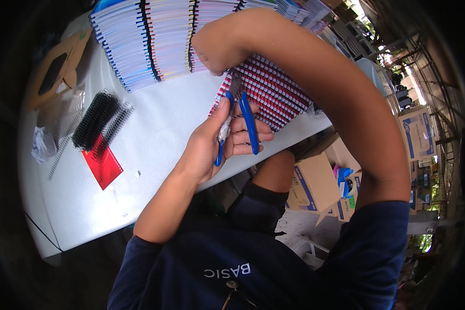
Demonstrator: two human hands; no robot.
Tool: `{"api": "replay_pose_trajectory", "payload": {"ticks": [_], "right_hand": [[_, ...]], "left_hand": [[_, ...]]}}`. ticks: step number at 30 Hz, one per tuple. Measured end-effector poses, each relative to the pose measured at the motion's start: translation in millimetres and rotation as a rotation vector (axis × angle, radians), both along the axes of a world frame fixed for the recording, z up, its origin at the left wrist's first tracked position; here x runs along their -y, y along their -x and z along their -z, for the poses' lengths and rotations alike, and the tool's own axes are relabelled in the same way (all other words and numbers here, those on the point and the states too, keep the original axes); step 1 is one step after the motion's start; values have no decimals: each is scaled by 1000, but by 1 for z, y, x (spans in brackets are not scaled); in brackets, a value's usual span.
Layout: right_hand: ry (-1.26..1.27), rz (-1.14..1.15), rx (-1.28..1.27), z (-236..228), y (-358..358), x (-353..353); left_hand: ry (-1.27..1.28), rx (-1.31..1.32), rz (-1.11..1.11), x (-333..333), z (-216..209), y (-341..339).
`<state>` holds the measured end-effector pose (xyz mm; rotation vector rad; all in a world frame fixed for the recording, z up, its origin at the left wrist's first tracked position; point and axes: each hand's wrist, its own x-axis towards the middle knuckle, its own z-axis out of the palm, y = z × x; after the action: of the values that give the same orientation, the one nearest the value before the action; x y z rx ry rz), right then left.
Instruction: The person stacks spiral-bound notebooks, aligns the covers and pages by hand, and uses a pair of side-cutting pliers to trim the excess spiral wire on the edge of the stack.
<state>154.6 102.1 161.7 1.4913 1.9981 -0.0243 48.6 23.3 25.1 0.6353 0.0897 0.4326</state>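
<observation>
Pliers (248, 120) with blue handles are held in the left hand (210, 138), over the near edge of the white table (163, 116). The handles are spread apart: one, partly wrapped in white, is pressed by the thumb, while the other is laid across the loosely extended fingers. The metal head is pointed away from the body. Just beyond it, the right hand (214, 50) is bent inward, its fingers curled; whether anything is gripped there cannot be told. Beside and beneath the pliers, a stack (279, 95) with red, black and white rows is set on the table.

To the left, black coils (92, 124) are bunched, and a red card (106, 168) is partly covered by them. Crumpled plastic (43, 144) is left nearby. To the right, below table height, an open carton (313, 181) is seen. Farther off, books (123, 49) are piled in tall rows, with a cardboard box (42, 89) placed to their left.
</observation>
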Motion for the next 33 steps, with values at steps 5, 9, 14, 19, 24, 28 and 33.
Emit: {"api": "replay_pose_trajectory", "payload": {"ticks": [5, 9, 14, 19, 24, 28, 33], "right_hand": [[-35, -2, -78, 4, -1, 2], [21, 12, -114, 6, -5, 3], [4, -40, -64, 17, -9, -5], [-24, -67, -91, 13, -7, 0], [-30, -26, -126, 7, -5, 4], [-62, 2, -124, 5, -6, 8], [-103, 5, -131, 1, -2, 9]], "left_hand": [[86, 282, 142, -20, 20, -4], [-52, -13, 16, -9, 6, 3], [-9, -62, 22, 6, -9, 4], [-55, -77, -47, 0, -9, -2], [0, 22, 17, -8, 9, 0], [-92, -40, -50, 4, 2, 1], [-68, 46, -14, -4, -6, -8]]}}
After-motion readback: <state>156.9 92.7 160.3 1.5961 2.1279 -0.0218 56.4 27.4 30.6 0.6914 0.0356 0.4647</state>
